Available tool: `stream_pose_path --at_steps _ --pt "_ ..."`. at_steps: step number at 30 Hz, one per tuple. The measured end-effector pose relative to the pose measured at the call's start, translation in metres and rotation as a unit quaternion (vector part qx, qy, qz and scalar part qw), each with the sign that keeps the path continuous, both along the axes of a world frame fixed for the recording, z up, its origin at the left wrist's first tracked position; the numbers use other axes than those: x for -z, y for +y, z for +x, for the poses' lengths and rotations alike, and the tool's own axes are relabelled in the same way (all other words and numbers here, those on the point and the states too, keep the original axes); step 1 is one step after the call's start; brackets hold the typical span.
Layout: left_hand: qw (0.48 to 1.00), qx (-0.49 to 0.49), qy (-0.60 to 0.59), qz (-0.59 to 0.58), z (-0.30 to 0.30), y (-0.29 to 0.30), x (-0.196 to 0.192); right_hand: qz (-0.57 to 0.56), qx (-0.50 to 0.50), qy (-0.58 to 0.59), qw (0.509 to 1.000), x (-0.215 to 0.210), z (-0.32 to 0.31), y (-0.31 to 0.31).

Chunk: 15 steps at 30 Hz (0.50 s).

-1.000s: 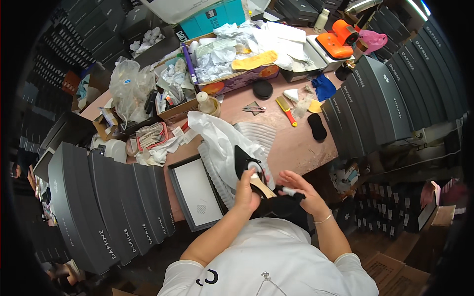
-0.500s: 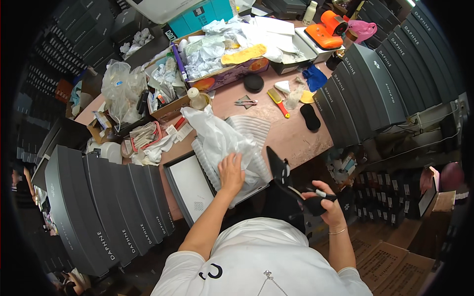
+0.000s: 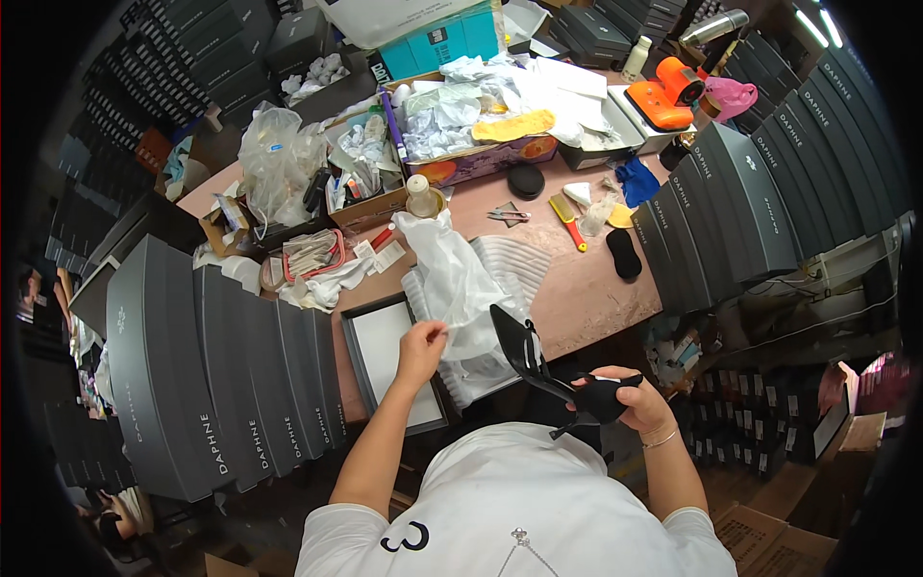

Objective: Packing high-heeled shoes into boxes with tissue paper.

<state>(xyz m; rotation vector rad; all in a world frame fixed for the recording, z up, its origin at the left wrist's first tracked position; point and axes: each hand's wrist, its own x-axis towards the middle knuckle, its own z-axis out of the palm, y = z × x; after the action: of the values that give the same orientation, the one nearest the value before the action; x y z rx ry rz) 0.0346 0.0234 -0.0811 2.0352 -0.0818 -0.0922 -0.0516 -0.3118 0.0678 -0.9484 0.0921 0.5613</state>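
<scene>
Head view: I see the right hand [image 3: 630,399] closed around the rear of a black high-heeled shoe [image 3: 548,361], which it holds in the air over the near edge of the bench [image 3: 577,288], at about five o'clock from the picture's middle. The pointed toe aims toward eleven o'clock; the thin heel juts down toward the person's chest. I judge the shoe light and stiff in sole and heel but scuff-prone on its smooth upper, so the firm heel cup and sole waist are the places to hold; the slender heel is a poor handle. The shoe's rear lies within the right fingers, while toe and straps stand clear of them.

The left hand [image 3: 421,346] pinches the near edge of a sheet of white tissue paper [image 3: 457,279], fingers closed on it. I judge the paper very light, limp and easily torn, best taken at an edge. It is draped over a white ribbed insert, just beside an open grey box lid [image 3: 389,361] at nine o'clock from the shoe. The shoe's toe hangs near the paper; I cannot tell whether they touch.
</scene>
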Motion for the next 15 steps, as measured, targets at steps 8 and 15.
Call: stream_pose_path --at_steps 8,15 --pt "0.978 0.027 -0.209 0.004 0.004 -0.014 -0.104 0.072 0.059 0.127 0.988 0.034 0.042 0.071" --pt "0.980 -0.028 -0.194 0.039 0.032 -0.008 -0.127 0.313 0.163 0.250 0.902 0.077 0.052 0.073"
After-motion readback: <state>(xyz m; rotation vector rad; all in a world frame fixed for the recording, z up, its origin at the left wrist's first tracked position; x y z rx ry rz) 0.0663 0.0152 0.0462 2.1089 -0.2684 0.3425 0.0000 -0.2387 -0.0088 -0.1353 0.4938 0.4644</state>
